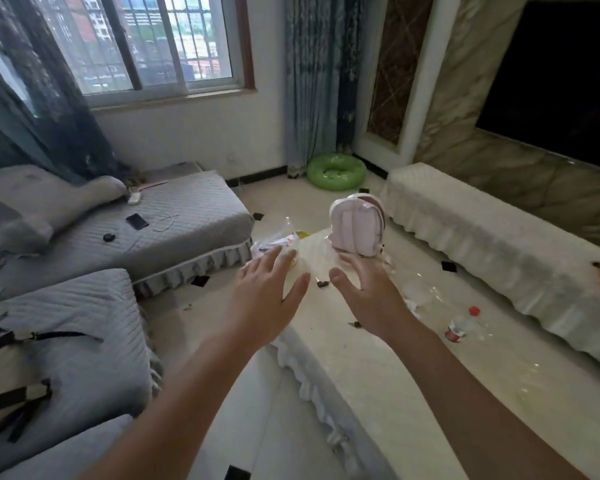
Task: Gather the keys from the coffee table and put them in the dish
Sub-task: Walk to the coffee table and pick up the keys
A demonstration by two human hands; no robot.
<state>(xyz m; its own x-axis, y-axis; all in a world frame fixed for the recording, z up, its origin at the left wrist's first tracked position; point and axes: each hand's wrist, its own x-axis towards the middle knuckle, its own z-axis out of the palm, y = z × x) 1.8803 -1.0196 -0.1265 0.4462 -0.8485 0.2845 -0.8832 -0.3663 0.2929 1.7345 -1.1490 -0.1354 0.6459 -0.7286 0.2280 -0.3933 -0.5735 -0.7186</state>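
A small dark bunch of keys (323, 283) lies on the white-covered coffee table (371, 382), between my two hands. Another small dark object (355, 324), possibly a key, lies nearer, just beside my right wrist. My left hand (267, 299) hovers over the table's left edge, palm down, fingers spread and empty. Over the table's middle my right hand (368, 292) is also spread with nothing in it. A clear glass dish (426, 294) seems to sit to the right of my right hand, but it is hard to make out.
A pink backpack (359, 226) stands at the table's far end, a plastic bag (278, 245) to its left. A red-capped bottle (461, 325) lies on the right. Grey sofas (174, 223) line the left, a white-covered bench (492, 237) the right, a green ring (336, 171) on the floor.
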